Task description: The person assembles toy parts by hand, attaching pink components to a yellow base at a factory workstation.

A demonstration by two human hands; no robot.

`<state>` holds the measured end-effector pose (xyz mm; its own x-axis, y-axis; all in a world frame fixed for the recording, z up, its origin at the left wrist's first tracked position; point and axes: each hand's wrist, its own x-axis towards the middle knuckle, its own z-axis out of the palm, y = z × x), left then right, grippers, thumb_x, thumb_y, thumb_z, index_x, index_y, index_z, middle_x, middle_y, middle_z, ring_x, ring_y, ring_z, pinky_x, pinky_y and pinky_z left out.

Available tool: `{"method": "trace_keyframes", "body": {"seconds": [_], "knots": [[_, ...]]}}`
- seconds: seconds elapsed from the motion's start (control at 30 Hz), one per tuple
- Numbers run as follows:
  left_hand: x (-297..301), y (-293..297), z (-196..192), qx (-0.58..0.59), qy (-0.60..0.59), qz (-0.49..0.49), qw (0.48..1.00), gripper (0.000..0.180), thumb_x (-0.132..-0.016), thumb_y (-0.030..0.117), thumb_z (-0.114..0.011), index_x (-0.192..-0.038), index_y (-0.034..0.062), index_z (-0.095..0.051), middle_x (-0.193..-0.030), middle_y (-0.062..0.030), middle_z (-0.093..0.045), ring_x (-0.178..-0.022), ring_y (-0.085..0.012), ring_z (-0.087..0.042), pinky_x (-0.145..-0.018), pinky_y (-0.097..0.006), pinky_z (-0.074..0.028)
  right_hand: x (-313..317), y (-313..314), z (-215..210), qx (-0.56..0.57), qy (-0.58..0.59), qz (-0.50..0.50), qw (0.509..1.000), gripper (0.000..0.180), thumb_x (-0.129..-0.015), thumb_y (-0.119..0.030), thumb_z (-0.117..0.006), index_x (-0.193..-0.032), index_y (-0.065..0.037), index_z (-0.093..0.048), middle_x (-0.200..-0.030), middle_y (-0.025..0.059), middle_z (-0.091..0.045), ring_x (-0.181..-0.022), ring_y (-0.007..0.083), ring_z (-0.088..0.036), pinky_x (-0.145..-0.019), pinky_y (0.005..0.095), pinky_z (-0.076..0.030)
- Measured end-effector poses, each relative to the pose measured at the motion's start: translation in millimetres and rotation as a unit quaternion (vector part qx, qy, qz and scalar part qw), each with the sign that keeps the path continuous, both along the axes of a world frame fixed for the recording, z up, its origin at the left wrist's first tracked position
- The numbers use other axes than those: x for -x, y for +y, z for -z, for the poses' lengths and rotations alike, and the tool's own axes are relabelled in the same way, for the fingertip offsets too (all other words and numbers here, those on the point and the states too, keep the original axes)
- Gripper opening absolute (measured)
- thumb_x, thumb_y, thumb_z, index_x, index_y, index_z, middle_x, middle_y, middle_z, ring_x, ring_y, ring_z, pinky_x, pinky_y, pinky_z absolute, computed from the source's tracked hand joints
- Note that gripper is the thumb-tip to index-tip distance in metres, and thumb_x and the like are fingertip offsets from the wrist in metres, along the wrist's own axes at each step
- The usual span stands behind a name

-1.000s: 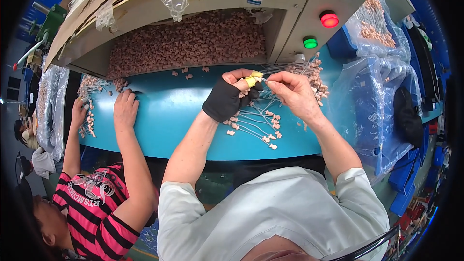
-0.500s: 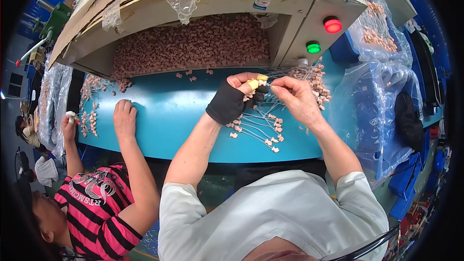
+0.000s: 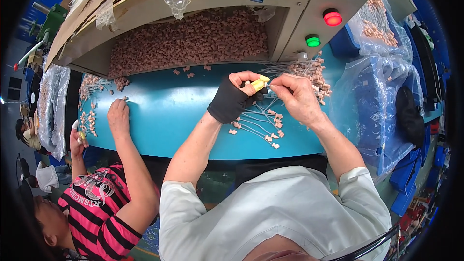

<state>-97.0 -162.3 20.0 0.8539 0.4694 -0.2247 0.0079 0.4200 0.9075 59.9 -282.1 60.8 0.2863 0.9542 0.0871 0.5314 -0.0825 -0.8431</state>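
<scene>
My left hand [image 3: 233, 95] wears a black fingerless glove and yellow finger covers on thumb and index finger. Those two fingertips pinch a small pale-pink piece [image 3: 265, 85], mostly hidden by the covers. Close against it, my bare right hand [image 3: 300, 97] is closed at the fingertips on what looks like a thin pale stem, barely visible. Below both hands, several thin stems with pink knobbly pieces [image 3: 278, 124] on their ends fan out over the blue-green table [image 3: 188, 137]. Beyond my right hand lies a heap of similar stemmed pieces [image 3: 315, 75].
A machine housing [image 3: 290, 17] with red and green lights stands behind the table, filled with loose pink pieces [image 3: 193, 38]. At left, a co-worker in a striped shirt [image 3: 104, 198] works beside more stemmed pieces. Bag-lined blue bins [image 3: 372, 111] stand at right.
My hands stay almost in place, fingertips still together; the pinched piece is now more covered by the yellow finger covers. The co-worker's left hand has lowered and their right hand shifted slightly left.
</scene>
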Motion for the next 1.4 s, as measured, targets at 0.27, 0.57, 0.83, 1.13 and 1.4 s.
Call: {"method": "trace_keyframes", "body": {"seconds": [0.27,0.57,0.83,1.13,1.4], "knots": [[-1,-11,-9,-0.041,0.032,0.021,0.998,0.015,-0.090,0.011,-0.059,-0.099,0.0026,-0.066,-0.078,0.0022,-0.063,-0.064,-0.0023,-0.053,-0.057,-0.017,-0.042,19,-15,13,-0.071,-0.037,0.037,0.996,0.005,-0.083,-0.002,-0.062,-0.086,0.002,-0.063,-0.069,0.0130,-0.059,-0.062,0.0267,-0.060,-0.056,0.0352,-0.045],[13,-19,-43,-0.112,0.120,0.064,0.984,0.016,-0.089,0.011,-0.058,-0.098,0.0002,-0.065,-0.079,-0.0002,-0.064,-0.069,-0.0044,-0.056,-0.062,-0.020,-0.044,2,-38,-4,-0.073,-0.155,-0.013,0.985,0.008,-0.083,-0.005,-0.065,-0.090,-0.002,-0.065,-0.076,0.0153,-0.058,-0.068,0.0334,-0.060,-0.060,0.0414,-0.047],[71,-6,-45,-0.082,0.179,0.000,0.981,0.034,-0.096,0.020,-0.055,-0.120,-0.0036,-0.056,-0.085,-0.0024,-0.063,-0.068,-0.0062,-0.057,-0.058,-0.019,-0.042,-24,-11,17,-0.122,-0.472,-0.039,0.873,0.014,-0.069,-0.009,-0.059,-0.082,-0.007,-0.064,-0.103,0.0084,-0.057,-0.108,0.0253,-0.051,-0.089,0.0393,-0.040],[23,14,-4,-0.264,-0.062,-0.030,0.962,0.034,-0.093,0.007,-0.044,-0.124,-0.0072,-0.049,-0.113,-0.0117,-0.061,-0.094,-0.0117,-0.058,-0.080,-0.024,-0.048,-18,-1,-1,-0.217,-0.317,-0.035,0.923,0.026,-0.071,0.007,-0.061,-0.096,0.000,-0.060,-0.088,0.0109,-0.059,-0.087,0.0290,-0.059,-0.083,0.0401,-0.048],[-3,9,9,0.082,-0.161,-0.094,0.979,0.023,-0.093,0.009,-0.054,-0.114,-0.0014,-0.058,-0.092,-0.0020,-0.061,-0.078,-0.0069,-0.056,-0.067,-0.019,-0.045,1,5,-3,-0.122,-0.079,0.009,0.989,0.020,-0.082,0.007,-0.058,-0.102,0.001,-0.059,-0.086,0.0138,-0.058,-0.077,0.0311,-0.061,-0.067,0.0362,-0.049]]}}
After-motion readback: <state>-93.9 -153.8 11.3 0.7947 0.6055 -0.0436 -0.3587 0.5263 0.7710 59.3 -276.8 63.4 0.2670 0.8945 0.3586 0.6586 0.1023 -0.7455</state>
